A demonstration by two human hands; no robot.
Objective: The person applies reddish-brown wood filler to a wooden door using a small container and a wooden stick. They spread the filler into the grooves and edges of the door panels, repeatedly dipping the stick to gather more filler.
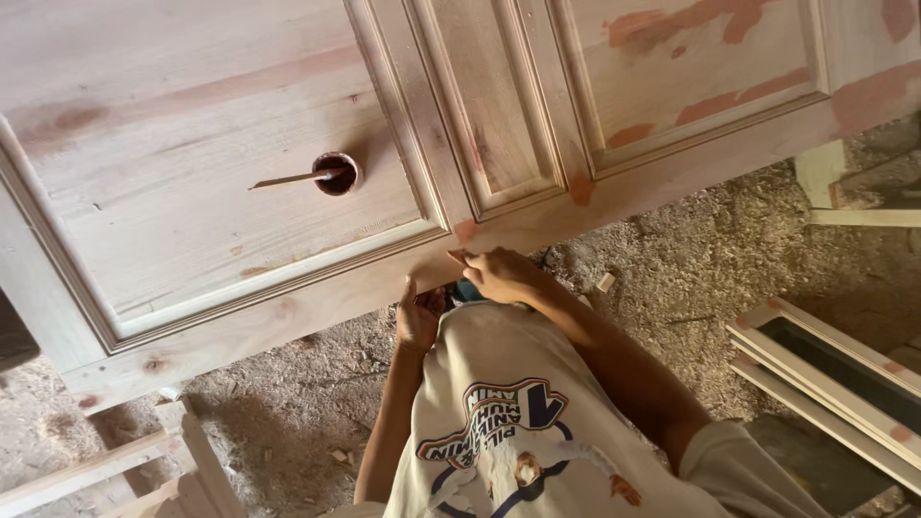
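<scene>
Right hand (499, 273): pressed on the wooden door (240, 221) edge.
Left hand (419, 317): under that edge.
Small cup (337, 174): on panel, stick (293, 179) inside.

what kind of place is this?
Likely a carpentry workshop: an unfinished panelled wooden door patched with reddish filler, sawdust and shavings over the floor, and wooden frames lying nearby.

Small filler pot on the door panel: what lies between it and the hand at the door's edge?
In the head view, only bare wood: flat panel, then moulded frame, between the pot and the right hand.
</scene>
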